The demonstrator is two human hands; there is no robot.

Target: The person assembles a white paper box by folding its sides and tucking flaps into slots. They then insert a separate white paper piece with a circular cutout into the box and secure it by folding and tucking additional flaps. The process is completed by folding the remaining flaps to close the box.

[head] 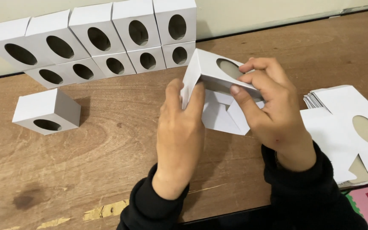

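Both hands pinch a half-folded white carton [218, 76] with an oval window above the worktop [120, 145]: left hand [179, 132] steadies one wall, right hand [269, 106] should press flaps squarely

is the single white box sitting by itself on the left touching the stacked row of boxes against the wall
Apart. The head view shows bare wooden table between the lone box and the stacked boxes.

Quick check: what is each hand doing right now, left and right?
Left hand: closed on the half-folded white box, gripping its left edge.
Right hand: closed on the same box, fingers pinching its top panel.
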